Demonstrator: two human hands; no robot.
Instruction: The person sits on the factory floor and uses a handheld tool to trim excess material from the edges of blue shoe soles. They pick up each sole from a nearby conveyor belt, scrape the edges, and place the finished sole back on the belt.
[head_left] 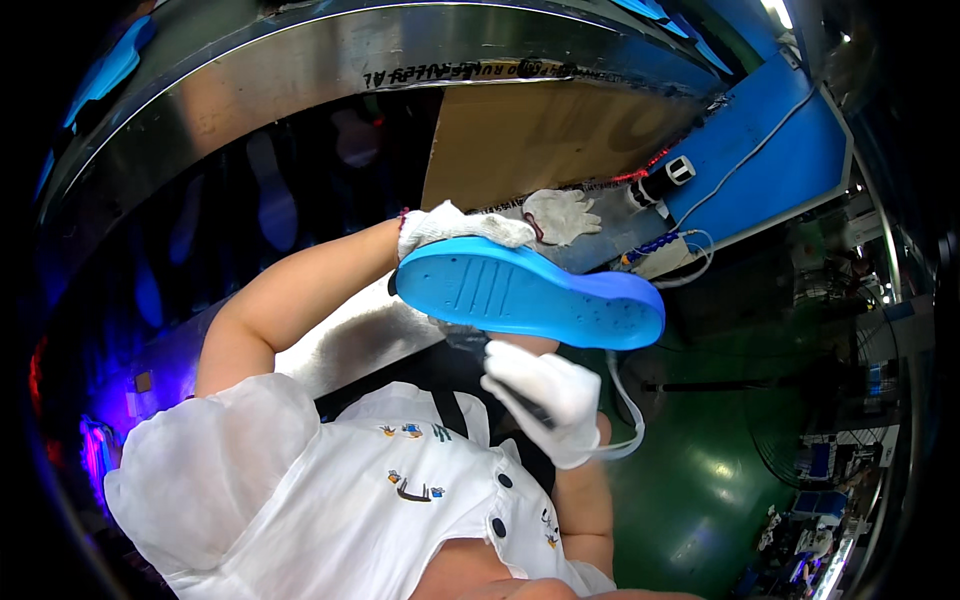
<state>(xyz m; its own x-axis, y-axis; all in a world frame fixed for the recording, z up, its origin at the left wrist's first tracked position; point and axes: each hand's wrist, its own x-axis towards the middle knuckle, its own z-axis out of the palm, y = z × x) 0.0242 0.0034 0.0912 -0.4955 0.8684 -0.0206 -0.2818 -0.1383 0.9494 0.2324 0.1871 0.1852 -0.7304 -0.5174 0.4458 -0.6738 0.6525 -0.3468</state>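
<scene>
A bright blue shoe sole (520, 297) is held up in front of me, its grooved, pitted bottom turned toward the view. My left hand (462, 228), in a white knit glove, is closed on the sole's upper left edge; part of the fingers is hidden behind it. Below the sole, my right hand (550, 400), also gloved in white, closes round a slim dark tool (468, 343) whose tip is blurred and lies close under the sole's lower edge. A pale tube (636, 420) curves beside the right hand; I cannot tell whether it joins the tool.
An empty knit glove (563, 217) lies on the metal ledge beyond the sole, by a brown cardboard sheet (540, 135). A black-and-white cylinder (665, 180) and a blue nozzle hose (655, 247) stand near a blue panel (770, 150). More soles (272, 190) sit in the dark machine opening.
</scene>
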